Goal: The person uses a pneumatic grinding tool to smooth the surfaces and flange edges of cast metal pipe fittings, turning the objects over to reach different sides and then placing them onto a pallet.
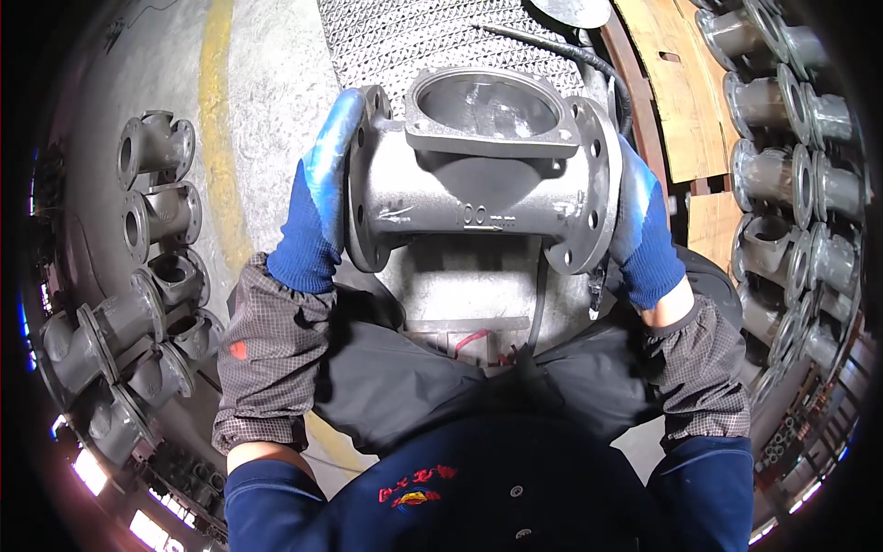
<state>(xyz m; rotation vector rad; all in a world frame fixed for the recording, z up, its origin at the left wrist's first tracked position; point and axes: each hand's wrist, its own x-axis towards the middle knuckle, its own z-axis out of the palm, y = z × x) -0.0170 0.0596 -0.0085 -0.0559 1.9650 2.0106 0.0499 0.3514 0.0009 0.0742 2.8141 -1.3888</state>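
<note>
Valve body (469,198): clasped from both ends
Left hand (318,189): set along left flange (360,212)
Right hand (637,212): pressed to right flange (603,184), fingers hidden

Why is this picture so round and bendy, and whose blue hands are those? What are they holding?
Those are a person's left hand and right hand, both in blue gloves. The picture comes from a camera on that person's head, looking down; its very wide lens makes straight edges bend.

Together the hands hold a grey metal pipe, one at each end; it has a big opening on one side.

On the floor to the left are similar pipes, near a yellow line. More pipes are piled on the right, beside wooden boards.
</note>
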